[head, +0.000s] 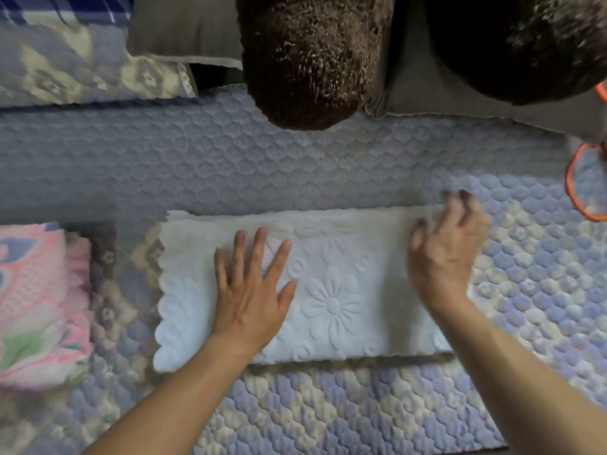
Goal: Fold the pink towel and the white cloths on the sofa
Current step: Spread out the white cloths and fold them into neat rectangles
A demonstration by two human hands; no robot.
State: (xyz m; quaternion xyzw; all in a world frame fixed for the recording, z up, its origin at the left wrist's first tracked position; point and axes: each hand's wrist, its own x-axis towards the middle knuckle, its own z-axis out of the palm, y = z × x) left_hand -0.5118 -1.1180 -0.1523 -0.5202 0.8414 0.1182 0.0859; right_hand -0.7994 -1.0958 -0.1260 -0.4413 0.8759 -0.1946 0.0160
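Note:
A white cloth (335, 290) with an embossed flower pattern and a scalloped left edge lies folded into a long strip on the quilted sofa cover (230, 165). My left hand (253, 290) presses flat on its left half, fingers straight and spread. My right hand (446, 251) is blurred at the cloth's right end, fingers bent over the far right corner; whether it pinches the cloth is unclear. The pink towel (36, 303), with a green and blue pattern, sits folded at the left edge of the seat.
Two dark brown shaggy cushions (312, 60) and a grey-brown pillow (460, 93) lean against the sofa back. A patterned blue pillow (75, 64) sits at the back left. An orange cord (578, 185) loops at the far right.

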